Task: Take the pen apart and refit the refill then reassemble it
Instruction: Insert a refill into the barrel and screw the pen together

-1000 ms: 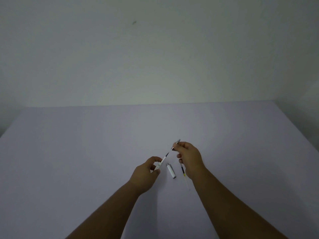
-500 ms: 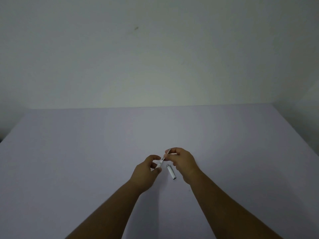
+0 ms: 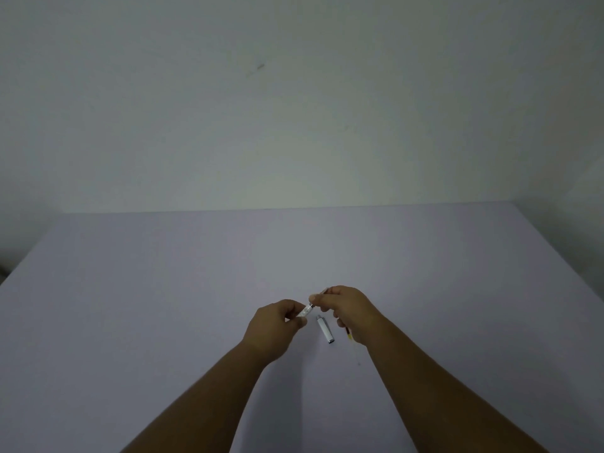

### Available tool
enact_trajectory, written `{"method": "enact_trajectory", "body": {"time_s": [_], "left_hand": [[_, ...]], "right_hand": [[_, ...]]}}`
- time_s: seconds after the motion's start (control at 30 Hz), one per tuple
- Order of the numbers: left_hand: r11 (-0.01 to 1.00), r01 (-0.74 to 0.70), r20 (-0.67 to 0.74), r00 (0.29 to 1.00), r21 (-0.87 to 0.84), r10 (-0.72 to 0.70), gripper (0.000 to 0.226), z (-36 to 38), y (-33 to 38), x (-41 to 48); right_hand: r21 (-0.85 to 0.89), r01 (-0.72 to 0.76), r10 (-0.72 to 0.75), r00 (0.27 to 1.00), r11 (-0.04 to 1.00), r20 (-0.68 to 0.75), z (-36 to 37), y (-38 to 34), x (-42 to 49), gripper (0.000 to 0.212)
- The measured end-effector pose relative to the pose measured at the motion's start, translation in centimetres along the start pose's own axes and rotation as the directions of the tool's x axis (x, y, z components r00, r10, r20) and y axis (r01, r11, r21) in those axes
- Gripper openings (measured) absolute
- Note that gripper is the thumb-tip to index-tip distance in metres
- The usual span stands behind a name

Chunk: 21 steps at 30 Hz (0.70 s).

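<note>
Pen cap lies on table, refill apparently just right.

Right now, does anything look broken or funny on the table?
Nothing looks broken. The pen is just apart: both hands hold its body, the white cap lies loose on the table, and the thin refill peeks out under the right hand.

Matt table; glossy cap.

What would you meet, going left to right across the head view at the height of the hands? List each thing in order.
left hand → pen barrel → white cap lying on the table → right hand
</note>
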<state>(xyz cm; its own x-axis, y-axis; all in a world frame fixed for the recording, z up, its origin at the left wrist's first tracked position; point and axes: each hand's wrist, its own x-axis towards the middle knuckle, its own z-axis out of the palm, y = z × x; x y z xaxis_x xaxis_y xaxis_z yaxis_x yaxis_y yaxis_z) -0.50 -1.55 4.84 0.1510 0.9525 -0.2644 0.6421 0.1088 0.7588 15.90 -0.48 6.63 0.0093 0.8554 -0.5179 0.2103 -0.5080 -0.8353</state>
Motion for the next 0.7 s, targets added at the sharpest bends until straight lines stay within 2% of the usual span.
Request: {"method": "enact_trajectory", "body": {"time_s": [0.17, 0.27, 0.33, 0.37, 0.47, 0.5, 0.6, 0.63, 0.7], "left_hand": [[0.998, -0.029, -0.009, 1.000, 0.053, 0.029, 0.010, -0.2, 0.3, -0.2], [0.996, -0.048, -0.013, 0.999, 0.071, 0.049, 0.008, -0.6, 0.2, -0.2], [0.995, -0.063, -0.007, 0.998, 0.082, 0.064, 0.009, -0.8, 0.3, -0.3], [0.994, -0.064, -0.006, 0.998, 0.086, 0.065, 0.010, -1.0, 0.3, -0.3], [0.993, -0.065, -0.017, 0.998, 0.100, 0.067, 0.011, -1.4, 0.4, -0.2], [0.991, -0.074, -0.018, 0.997, 0.116, 0.076, 0.010, -1.5, 0.5, -0.1], [0.985, -0.102, -0.016, 0.994, 0.136, 0.105, 0.009, -1.7, 0.8, 0.1], [0.985, -0.106, -0.012, 0.994, 0.137, 0.108, 0.009, -1.8, 0.8, 0.1], [0.986, -0.102, -0.011, 0.995, 0.133, 0.104, 0.010, -1.9, 1.0, 0.2]], "right_hand": [[-0.034, 0.050, -0.050, 0.999, 0.998, 0.000, 0.2, -0.3, 0.1, 0.012], [-0.216, 0.019, -0.031, 0.998, 0.976, -0.053, 0.2, -0.8, 0.1, 0.035], [-0.257, 0.021, -0.037, 0.998, 0.966, -0.059, 0.2, -1.1, -0.1, 0.043], [-0.224, 0.034, -0.043, 0.998, 0.974, -0.037, 0.1, -1.1, -0.2, 0.040], [-0.134, 0.077, -0.072, 0.996, 0.988, 0.044, -0.4, -1.4, -0.4, 0.007], [-0.164, 0.082, -0.077, 0.996, 0.983, 0.040, -0.5, -1.5, -0.4, 0.009], [-0.254, 0.050, -0.059, 0.998, 0.966, -0.030, -0.3, -1.7, -0.2, 0.033], [-0.256, 0.054, -0.065, 0.997, 0.965, -0.036, -0.3, -1.7, -0.2, 0.035], [-0.179, 0.084, -0.084, 0.996, 0.980, 0.005, -0.6, -1.6, -0.3, 0.027]]}}
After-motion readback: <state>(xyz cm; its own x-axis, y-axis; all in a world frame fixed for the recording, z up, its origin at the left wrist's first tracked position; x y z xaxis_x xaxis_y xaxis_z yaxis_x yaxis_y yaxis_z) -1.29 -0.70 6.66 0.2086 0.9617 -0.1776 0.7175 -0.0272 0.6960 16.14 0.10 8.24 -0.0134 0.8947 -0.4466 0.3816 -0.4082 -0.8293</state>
